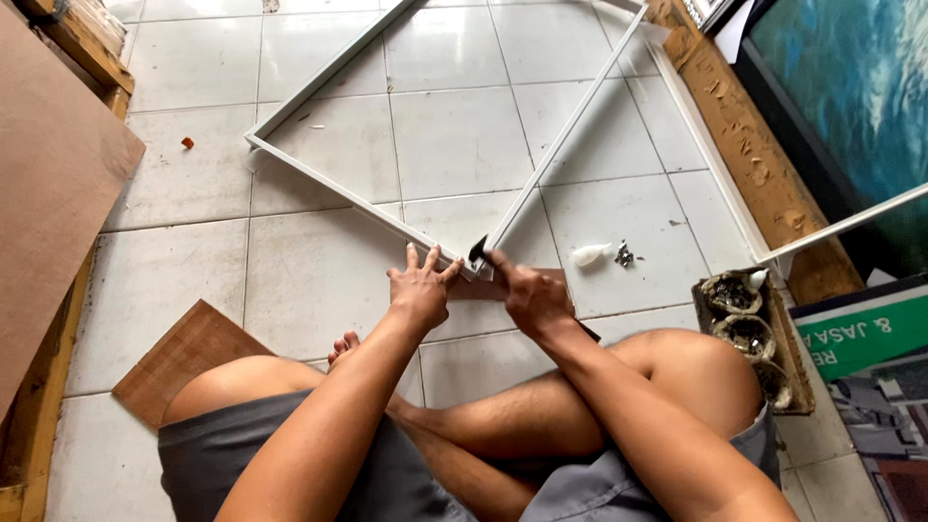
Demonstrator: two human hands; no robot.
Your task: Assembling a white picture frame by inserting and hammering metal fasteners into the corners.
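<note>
White frame [416, 227] flat on floor tiles [193, 280], near corner at my 12 o'clock. Left hand [420, 288] presses it, fingers spread; right hand [527, 290] pinches dark tool [478, 250] there. I judge frame light, thin, flexy — grip near corners. Brown board [188, 358] at 9 o'clock.

Bright even daylight, soft shadows, sharp focus, wide-angle edge distortion.

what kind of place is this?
Likely a small picture-framing workshop: a white frame being joined on the tiled floor, brown backing boards alongside, and a large framed picture leaning nearby.
</note>
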